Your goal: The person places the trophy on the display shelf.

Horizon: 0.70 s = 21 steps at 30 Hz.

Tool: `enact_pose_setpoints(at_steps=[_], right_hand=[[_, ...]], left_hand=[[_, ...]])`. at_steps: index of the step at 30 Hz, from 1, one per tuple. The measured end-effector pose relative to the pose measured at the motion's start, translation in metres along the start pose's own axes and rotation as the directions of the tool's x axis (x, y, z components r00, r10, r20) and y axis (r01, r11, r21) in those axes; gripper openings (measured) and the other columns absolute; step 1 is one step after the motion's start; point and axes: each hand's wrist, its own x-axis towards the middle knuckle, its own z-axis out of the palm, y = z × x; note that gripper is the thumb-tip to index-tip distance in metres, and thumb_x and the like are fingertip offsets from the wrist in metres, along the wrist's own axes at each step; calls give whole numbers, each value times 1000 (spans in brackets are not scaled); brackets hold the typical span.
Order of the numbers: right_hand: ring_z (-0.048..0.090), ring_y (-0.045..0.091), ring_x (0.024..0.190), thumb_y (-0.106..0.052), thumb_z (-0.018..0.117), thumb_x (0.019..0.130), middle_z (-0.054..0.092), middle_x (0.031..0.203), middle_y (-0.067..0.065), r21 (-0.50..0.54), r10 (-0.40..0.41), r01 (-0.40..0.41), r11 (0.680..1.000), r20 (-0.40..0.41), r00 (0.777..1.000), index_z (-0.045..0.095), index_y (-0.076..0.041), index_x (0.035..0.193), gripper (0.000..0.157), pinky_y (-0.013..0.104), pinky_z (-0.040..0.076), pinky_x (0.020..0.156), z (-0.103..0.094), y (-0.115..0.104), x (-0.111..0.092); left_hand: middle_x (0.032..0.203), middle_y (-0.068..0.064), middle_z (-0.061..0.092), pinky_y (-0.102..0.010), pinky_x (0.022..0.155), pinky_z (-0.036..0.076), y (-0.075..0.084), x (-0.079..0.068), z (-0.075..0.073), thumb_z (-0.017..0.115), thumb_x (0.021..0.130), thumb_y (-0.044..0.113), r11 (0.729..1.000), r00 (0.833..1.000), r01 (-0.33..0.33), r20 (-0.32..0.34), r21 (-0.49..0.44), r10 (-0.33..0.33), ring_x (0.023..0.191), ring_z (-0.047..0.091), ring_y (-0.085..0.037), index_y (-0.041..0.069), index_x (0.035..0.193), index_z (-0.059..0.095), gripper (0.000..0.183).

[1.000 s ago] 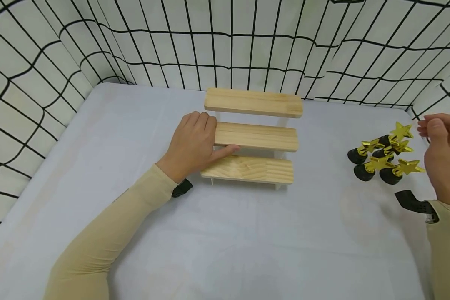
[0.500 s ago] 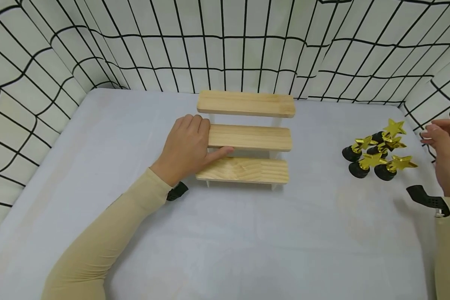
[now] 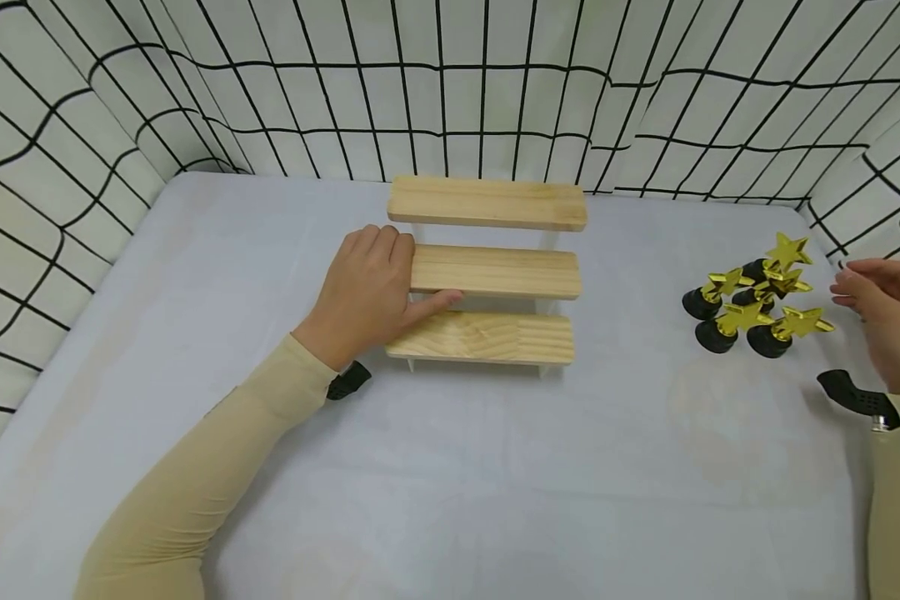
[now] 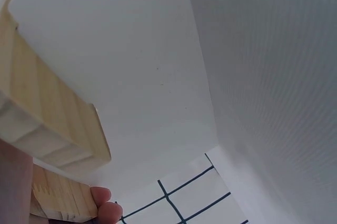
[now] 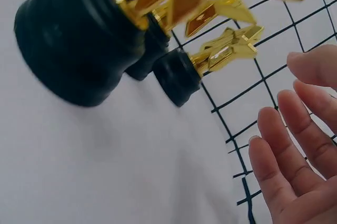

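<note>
At the centre of the head view, a three-tier wooden shelf (image 3: 502,272) stands on the white-covered table (image 3: 495,483), its boards rising in steps toward twelve o'clock. At the shelf's nine o'clock end, the left hand (image 3: 367,292) grips the middle board, the fingers (image 3: 382,246) clamped over its end and the thumb lying along the front edge.

Well apart from the shelf, at its three o'clock, five gold star trophies (image 3: 746,317) with black round bases sit in a close cluster. Just beyond them, again toward three o'clock, the right hand (image 3: 888,321) hangs near the stars without touching; its fingers are loosely bent and apart from the thumb, with gaps showing in the right wrist view.

Tan sleeves (image 3: 187,483) cover both arms, and a black wire grid (image 3: 483,100) runs along the twelve o'clock side.
</note>
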Motion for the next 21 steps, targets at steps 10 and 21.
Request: enact_pose_setpoints(at_steps=[10, 21], right_hand=[[52, -13, 92, -31, 60, 104, 52, 102, -35, -383, -70, 120, 916, 141, 988, 61, -35, 130, 26, 0, 43, 70, 14, 9, 2], [49, -17, 101, -28, 53, 107, 56, 127, -25, -447, -54, 150, 882, 220, 974, 47, -25, 154, 47, -1, 43, 74, 15, 8, 5]], left_hand=[[68, -14, 49, -41, 64, 42, -2, 0, -3, 56, 91, 75, 1000, 1000, 5, -1, -1, -5, 63, 45, -31, -3, 78, 53, 79], [65, -12, 45, -39, 61, 38, -1, 1, -2, 29, 99, 80, 1000, 1000, 2, 8, -2, -2, 60, 41, -30, -2, 76, 50, 87]])
